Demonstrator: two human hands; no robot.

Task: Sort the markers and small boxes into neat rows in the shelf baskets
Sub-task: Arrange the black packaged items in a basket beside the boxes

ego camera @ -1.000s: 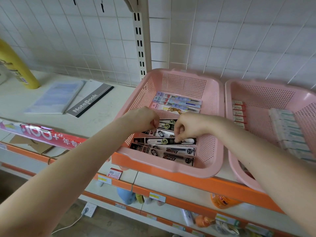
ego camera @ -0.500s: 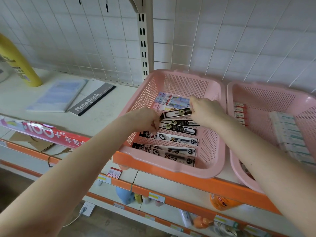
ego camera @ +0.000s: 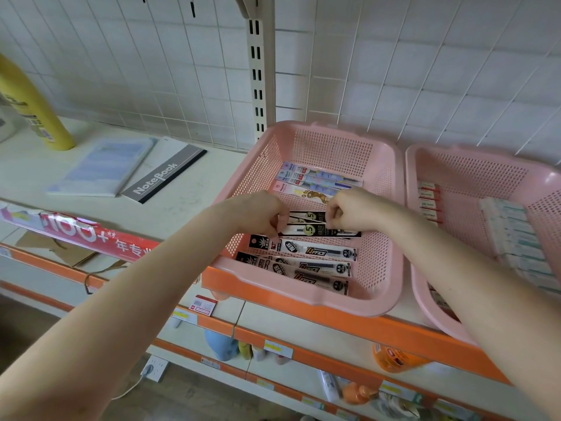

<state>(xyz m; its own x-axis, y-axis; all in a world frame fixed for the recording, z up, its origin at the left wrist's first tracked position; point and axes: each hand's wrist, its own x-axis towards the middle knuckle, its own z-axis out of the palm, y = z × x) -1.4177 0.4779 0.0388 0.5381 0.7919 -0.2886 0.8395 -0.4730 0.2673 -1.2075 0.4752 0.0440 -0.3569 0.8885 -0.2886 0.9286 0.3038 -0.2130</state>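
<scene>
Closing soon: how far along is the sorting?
Done: pastel packs at back and black packs at front of the left basket lie in rough rows; boxes line the right basket. In hand: left hand and right hand pinch the middle "5" packs. Left: squaring those.

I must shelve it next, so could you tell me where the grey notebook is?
In the head view the grey paper notebook lies on the white shelf left of centre, between the pale blue booklet and the left pink perforated plastic basket.

Brought right hand (ego camera: pixel 353 209) back from the pink basket's (ego camera: pixel 387 256) far end to its middle, lowering the black pack (ego camera: pixel 315 230).
</scene>
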